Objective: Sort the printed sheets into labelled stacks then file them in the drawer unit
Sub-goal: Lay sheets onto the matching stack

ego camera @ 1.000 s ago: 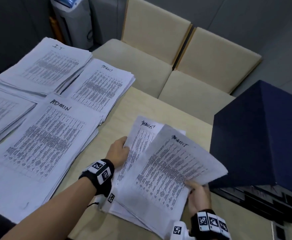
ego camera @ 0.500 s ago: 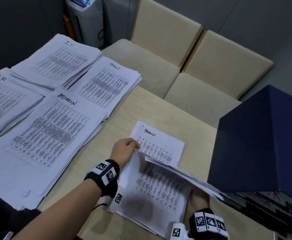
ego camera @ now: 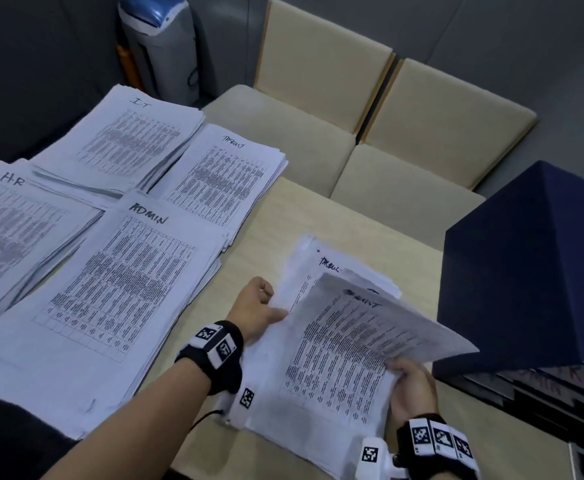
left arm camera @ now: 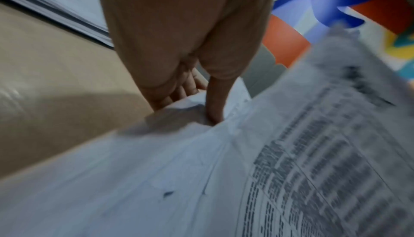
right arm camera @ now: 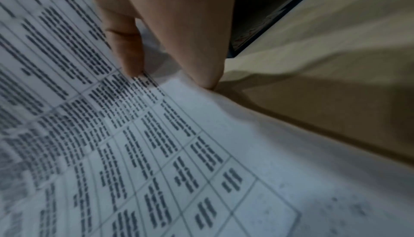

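Observation:
A small pile of printed sheets [ego camera: 321, 386] lies near the table's front edge. My left hand [ego camera: 261, 308] pinches the pile's left edge, thumb on top [left arm camera: 213, 104]. My right hand [ego camera: 410, 386] grips the right edge of the top sheets [right arm camera: 156, 134], which are lifted and bowed. Under them a sheet headed in handwriting [ego camera: 328, 263] shows. Four sorted stacks lie to the left: IT [ego camera: 134, 133], HR [ego camera: 16, 220], ADMIN [ego camera: 120, 282], and a fourth, handwritten-label stack [ego camera: 224, 178]. The dark blue drawer unit [ego camera: 533, 271] stands at the right.
Two beige chairs [ego camera: 352, 133] stand behind the wooden table [ego camera: 318, 216]. A grey and blue appliance [ego camera: 162, 39] is on the floor at the back. The drawer unit's open fronts [ego camera: 543, 393] face my right wrist.
The top sheets, dropped nearly flat half a second ago, are raised and bowed again by my right hand. My left hand has shifted slightly along the pile's left edge.

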